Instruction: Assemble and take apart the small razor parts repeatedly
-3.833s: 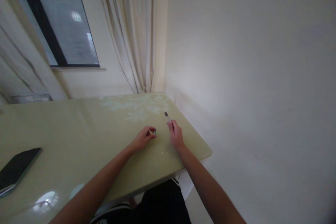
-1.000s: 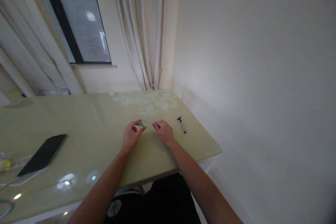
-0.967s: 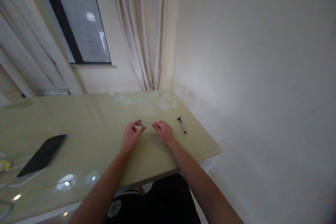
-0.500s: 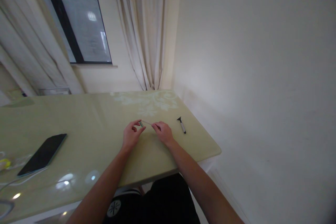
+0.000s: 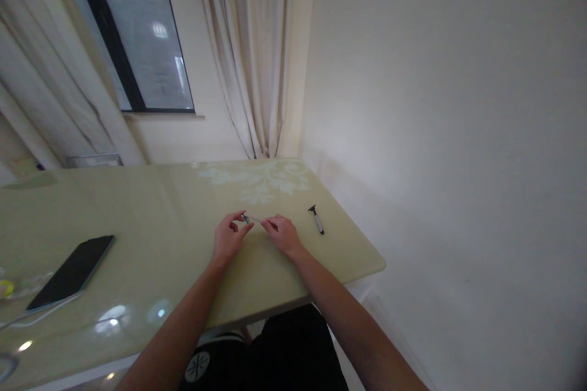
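Observation:
My left hand [image 5: 228, 236] pinches a small, narrow, greenish piece [image 5: 246, 219] between thumb and fingertips; it could be a razor blade cartridge, but it is too small to be sure. My right hand [image 5: 282, 233] is closed around a thin, pale stick [image 5: 255, 219]. The stick's far end points left and reaches the greenish piece; whether they touch I cannot tell. Both hands are close together above the table. Right of my right hand, a razor [image 5: 316, 219] with a grey and black handle lies on the tabletop, its head pointing away from me.
The glossy, pale green table [image 5: 174, 208] has a rounded right corner near the white wall [image 5: 435, 134]. A dark tablet [image 5: 73, 272] lies at the left with a white cable [image 5: 50, 310] beside it. A yellow item [image 5: 6, 288] sits at the left edge. Curtains [image 5: 257, 55] hang behind.
My right hand has shifted slightly left and down, bringing the stick closer to the greenish piece. My left hand keeps its pinch, almost in place. The view has moved very slightly.

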Demonstrator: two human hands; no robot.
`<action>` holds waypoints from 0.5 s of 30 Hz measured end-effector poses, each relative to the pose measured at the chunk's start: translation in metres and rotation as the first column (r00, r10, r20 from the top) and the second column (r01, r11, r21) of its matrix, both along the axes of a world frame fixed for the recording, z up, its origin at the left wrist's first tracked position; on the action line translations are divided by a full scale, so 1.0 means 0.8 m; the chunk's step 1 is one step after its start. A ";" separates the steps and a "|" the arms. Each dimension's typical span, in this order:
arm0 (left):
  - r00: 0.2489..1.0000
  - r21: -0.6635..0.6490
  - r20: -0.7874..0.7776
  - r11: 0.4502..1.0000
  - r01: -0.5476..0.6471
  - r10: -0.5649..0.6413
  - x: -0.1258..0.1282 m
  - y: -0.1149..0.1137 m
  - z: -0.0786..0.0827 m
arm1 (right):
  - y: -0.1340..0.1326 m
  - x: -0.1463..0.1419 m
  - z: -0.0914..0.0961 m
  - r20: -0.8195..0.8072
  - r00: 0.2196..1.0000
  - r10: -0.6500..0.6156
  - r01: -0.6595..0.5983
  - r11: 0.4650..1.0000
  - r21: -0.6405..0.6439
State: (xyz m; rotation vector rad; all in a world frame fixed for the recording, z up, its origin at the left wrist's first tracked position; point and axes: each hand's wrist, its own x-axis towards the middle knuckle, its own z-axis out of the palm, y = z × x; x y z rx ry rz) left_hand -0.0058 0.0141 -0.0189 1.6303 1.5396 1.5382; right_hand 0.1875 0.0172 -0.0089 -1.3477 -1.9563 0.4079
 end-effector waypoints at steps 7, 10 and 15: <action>1.000 0.008 -0.017 1.000 -0.006 0.006 0.000 0.001 0.001 | -0.001 -0.001 0.001 -0.003 0.999 0.037 -0.037 0.999 0.003; 1.000 -0.005 -0.017 1.000 0.007 -0.007 -0.001 0.001 -0.001 | -0.002 -0.001 0.002 -0.009 1.000 -0.014 0.014 1.000 -0.004; 0.999 0.021 -0.034 1.000 0.001 0.000 -0.001 -0.001 0.000 | 0.000 0.000 0.000 0.003 1.000 0.011 -0.011 0.999 -0.034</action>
